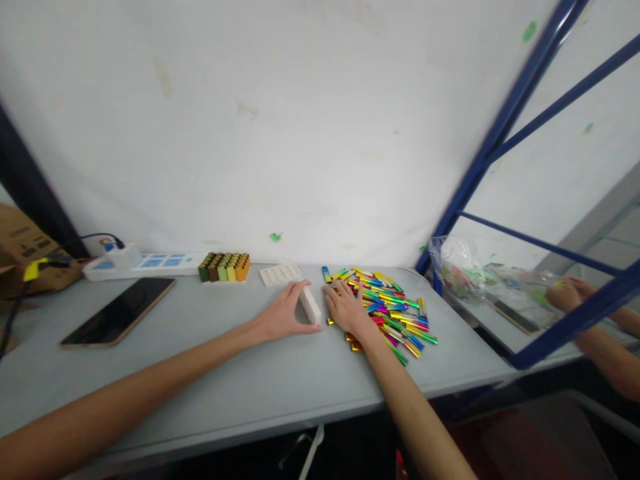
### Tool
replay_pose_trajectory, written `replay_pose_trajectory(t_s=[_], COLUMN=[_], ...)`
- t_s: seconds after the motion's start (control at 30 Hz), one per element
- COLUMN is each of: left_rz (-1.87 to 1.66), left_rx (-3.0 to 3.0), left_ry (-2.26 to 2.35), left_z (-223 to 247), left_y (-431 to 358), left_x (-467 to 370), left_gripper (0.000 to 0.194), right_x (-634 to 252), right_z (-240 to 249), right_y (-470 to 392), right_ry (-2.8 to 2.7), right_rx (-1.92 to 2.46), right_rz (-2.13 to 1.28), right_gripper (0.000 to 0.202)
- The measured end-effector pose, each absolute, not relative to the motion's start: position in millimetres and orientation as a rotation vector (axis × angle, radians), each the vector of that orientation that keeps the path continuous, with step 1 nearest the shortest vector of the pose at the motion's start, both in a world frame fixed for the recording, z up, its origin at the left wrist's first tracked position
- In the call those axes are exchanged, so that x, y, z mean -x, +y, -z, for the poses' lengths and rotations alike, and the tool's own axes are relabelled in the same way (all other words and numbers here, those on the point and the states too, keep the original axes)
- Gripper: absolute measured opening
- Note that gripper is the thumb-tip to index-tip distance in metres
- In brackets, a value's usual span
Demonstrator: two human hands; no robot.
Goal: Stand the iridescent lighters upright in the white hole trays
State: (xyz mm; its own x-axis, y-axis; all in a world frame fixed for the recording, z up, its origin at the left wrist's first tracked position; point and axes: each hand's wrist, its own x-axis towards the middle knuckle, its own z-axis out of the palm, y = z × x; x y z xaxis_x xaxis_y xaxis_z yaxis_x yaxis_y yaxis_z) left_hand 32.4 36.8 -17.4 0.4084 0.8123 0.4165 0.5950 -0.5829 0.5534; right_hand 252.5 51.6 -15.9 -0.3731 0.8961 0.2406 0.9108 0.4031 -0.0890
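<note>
My left hand (291, 312) grips a small white block-like tray (311, 306) by its two ends, thumb at the near end and fingers at the far end, tilted on its side. My right hand (346, 305) lies over the left edge of a pile of shiny coloured tubes (395, 310); its fingers are bent and partly spread, and whatever lies beneath the fingertips is hidden. Behind my left hand a white tray with round holes (281, 275) lies flat. Farther left, a block of upright tubes with gold tops (225, 267) stands in rows.
A phone (120, 312) lies on the grey table (250, 387) at the left, before a white power strip (165, 264). A paper bag (35, 250) is at far left. Beyond the blue metal frame (493, 143), another person's hands (570, 293) work near a plastic bag (460, 267).
</note>
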Motion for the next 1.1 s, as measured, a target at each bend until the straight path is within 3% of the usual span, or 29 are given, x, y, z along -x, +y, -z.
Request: replay_pose_trajectory(t_s=[0.17,0.3,0.57,0.87,1.1], left_rz=[-0.961,-0.743,-0.575,-0.761,-0.721], left_rx=[-2.421,-2.597,-2.647,-2.753,-2.780], left_ry=[1.404,1.276,1.265,1.485,1.434], left_z=[24,28,20,23,8], left_y=[15,0,-6,9,75], left_x=[12,43,49,42,37], left_gripper=[0.075,0.045,0.069,0.029,0.028], right_x=[-256,-254,-257,-265,-272], right_z=[14,10,10,4,-7], right_y=[58,60,68,71,68], right_ry=[-2.404,-2.357,-2.304,-2.165,-2.111], right_rx=[1.510,1.448,1.272,1.216,1.263], right_rz=[0.131,0.061,0.016,-0.002,0.002], right_gripper=[0.037,0.040,0.034,0.027,0.027])
